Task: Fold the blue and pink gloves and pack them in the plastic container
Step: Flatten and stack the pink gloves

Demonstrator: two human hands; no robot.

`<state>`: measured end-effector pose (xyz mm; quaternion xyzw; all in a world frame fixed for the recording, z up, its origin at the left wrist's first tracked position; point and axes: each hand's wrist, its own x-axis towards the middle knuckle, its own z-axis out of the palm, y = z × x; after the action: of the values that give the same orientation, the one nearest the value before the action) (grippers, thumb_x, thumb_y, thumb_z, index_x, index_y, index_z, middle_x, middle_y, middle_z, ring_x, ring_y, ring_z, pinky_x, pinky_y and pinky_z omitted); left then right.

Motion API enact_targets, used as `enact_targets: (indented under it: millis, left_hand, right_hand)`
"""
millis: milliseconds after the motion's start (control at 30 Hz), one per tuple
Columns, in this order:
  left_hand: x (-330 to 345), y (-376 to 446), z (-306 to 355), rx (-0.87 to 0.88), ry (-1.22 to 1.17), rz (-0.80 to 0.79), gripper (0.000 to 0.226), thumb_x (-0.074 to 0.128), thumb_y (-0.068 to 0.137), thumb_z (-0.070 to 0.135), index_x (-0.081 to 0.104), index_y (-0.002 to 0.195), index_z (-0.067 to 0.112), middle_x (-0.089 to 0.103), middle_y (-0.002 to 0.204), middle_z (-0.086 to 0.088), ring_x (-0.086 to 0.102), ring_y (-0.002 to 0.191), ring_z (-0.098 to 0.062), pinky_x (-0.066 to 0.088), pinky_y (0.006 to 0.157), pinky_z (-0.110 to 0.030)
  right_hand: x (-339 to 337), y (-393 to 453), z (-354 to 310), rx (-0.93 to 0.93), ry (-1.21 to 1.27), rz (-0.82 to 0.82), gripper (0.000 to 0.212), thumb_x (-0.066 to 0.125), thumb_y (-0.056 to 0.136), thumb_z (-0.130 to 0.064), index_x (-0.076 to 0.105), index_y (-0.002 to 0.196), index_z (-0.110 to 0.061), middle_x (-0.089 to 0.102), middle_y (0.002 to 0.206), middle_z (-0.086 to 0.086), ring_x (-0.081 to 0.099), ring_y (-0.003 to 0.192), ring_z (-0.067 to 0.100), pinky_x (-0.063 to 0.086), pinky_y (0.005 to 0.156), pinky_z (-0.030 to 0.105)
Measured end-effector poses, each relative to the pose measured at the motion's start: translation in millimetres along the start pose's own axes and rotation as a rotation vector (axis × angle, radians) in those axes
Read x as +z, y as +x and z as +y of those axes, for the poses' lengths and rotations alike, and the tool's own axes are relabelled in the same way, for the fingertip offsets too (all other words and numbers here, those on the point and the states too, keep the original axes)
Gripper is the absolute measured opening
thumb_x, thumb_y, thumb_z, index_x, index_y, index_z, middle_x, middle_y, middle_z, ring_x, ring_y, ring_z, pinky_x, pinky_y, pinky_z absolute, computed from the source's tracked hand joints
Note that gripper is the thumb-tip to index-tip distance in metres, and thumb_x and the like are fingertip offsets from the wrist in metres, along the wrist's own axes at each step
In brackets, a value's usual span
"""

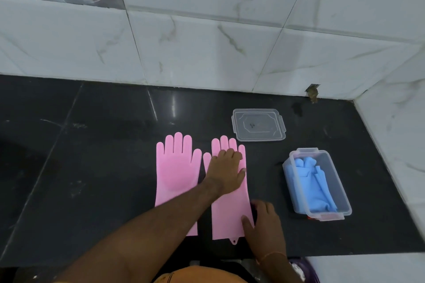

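Two pink gloves lie flat side by side on the black counter, fingers pointing to the wall: the left pink glove (pixel 176 172) and the right pink glove (pixel 230 216). My left hand (pixel 226 169) rests flat on the palm of the right pink glove, fingers spread. My right hand (pixel 264 220) touches that glove's right edge near the cuff, thumb on the pink surface. The clear plastic container (pixel 338 193) stands to the right, with the folded blue gloves (pixel 310 181) inside it. Its clear lid (pixel 258 124) lies apart, further back.
The black counter (pixel 92 156) ends at a white marble-tiled wall (pixel 207 48) behind and on the right. The counter's front edge runs just below the glove cuffs. A purple object (pixel 303 269) shows at the bottom right, below the counter.
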<state>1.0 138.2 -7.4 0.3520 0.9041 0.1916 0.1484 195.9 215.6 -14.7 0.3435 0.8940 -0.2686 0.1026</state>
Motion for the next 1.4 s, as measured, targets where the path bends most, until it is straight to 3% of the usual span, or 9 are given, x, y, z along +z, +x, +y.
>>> enact_targets:
  millis: [133,300,467,600,700,900,1067,1200,1400]
  left_hand:
    - [30.4,1.4,16.7,-0.041,0.08,-0.106,0.076,0.042,0.106,0.061,0.024,0.169,0.022,0.018,0.179,-0.005,0.022,0.163,-0.036,0.021,0.132,-0.058]
    - [45.7,-1.0,5.4,-0.037,0.119,-0.068,0.082,0.033,0.107,0.065,0.006,0.173,0.024,0.0,0.182,0.0,0.005,0.168,-0.034,0.005,0.134,-0.055]
    - [45.5,0.9,26.1,-0.108,0.064,-0.014,0.08,0.043,0.101,0.069,0.028,0.166,0.026,0.028,0.175,-0.002,0.031,0.158,-0.033,0.025,0.127,-0.061]
    - [25.4,22.6,42.6,-0.18,-0.008,0.132,0.061,0.058,0.093,0.069,0.057,0.135,0.025,0.06,0.136,0.001,0.057,0.123,-0.024,0.047,0.103,-0.046]
    - [11.2,38.7,42.2,-0.251,-0.004,-0.013,0.059,0.072,0.091,0.064,0.059,0.128,0.02,0.069,0.122,-0.003,0.066,0.114,-0.026,0.054,0.093,-0.041]
    - [2.4,49.5,37.3,-0.274,-0.129,-0.063,0.05,0.073,0.093,0.015,0.055,0.139,0.011,0.065,0.133,-0.009,0.068,0.119,-0.032,0.055,0.091,-0.038]
    - [-7.2,36.0,25.6,-0.243,-0.268,0.098,0.031,0.065,0.087,0.025,0.065,0.117,0.017,0.055,0.106,0.002,0.055,0.098,-0.021,0.039,0.068,-0.03]
    - [-28.1,18.2,5.0,-0.262,-0.503,0.265,0.021,0.068,0.093,0.025,0.08,0.108,0.015,0.075,0.088,0.001,0.064,0.074,-0.012,0.05,0.069,-0.024]
    - [-61.7,-22.3,-56.0,-0.363,-0.596,0.488,0.029,0.066,0.095,0.035,0.067,0.072,0.017,0.065,0.065,0.002,0.061,0.066,-0.016,0.046,0.06,-0.017]
  right_hand:
    - [-2.3,-1.2,11.7,-0.024,0.043,-0.049,0.046,0.066,0.098,-0.041,0.052,0.14,-0.027,0.051,0.133,-0.006,0.056,0.108,0.006,0.05,0.098,0.025]
    - [-2.6,2.9,1.1,-0.057,0.104,-0.059,0.036,0.066,0.099,-0.034,0.054,0.133,-0.03,0.054,0.127,-0.009,0.056,0.101,0.003,0.05,0.095,0.022]
    - [-8.8,-3.1,21.2,-0.07,0.097,-0.099,0.035,0.066,0.098,-0.04,0.051,0.13,-0.035,0.053,0.118,-0.014,0.057,0.094,-0.001,0.047,0.082,0.014]
    - [-12.9,-9.0,26.4,-0.016,0.079,-0.088,0.024,0.068,0.092,-0.054,0.05,0.103,-0.041,0.059,0.098,-0.019,0.056,0.08,-0.003,0.039,0.064,0.01]
    - [-10.0,-9.5,28.2,0.013,0.063,-0.095,0.026,0.071,0.088,-0.058,0.056,0.096,-0.038,0.062,0.087,-0.015,0.059,0.077,0.001,0.041,0.062,0.014]
    - [-3.1,-3.6,25.8,0.053,0.202,-0.153,0.02,0.078,0.087,-0.045,0.067,0.086,-0.028,0.07,0.078,-0.009,0.065,0.073,0.003,0.051,0.066,0.017]
    - [-0.7,-14.9,10.3,-0.03,0.489,-0.137,0.014,0.078,0.088,-0.029,0.066,0.08,-0.028,0.073,0.082,-0.013,0.068,0.069,0.003,0.052,0.06,0.014]
    - [-3.1,-26.5,-21.1,-0.197,0.671,-0.171,0.013,0.073,0.086,-0.025,0.067,0.083,-0.036,0.074,0.086,-0.009,0.073,0.079,0.01,0.058,0.067,0.019]
    - [10.1,-28.7,-73.2,-0.535,0.545,-0.209,0.018,0.069,0.085,-0.021,0.068,0.091,-0.039,0.071,0.086,-0.017,0.067,0.076,0.006,0.052,0.071,0.014]
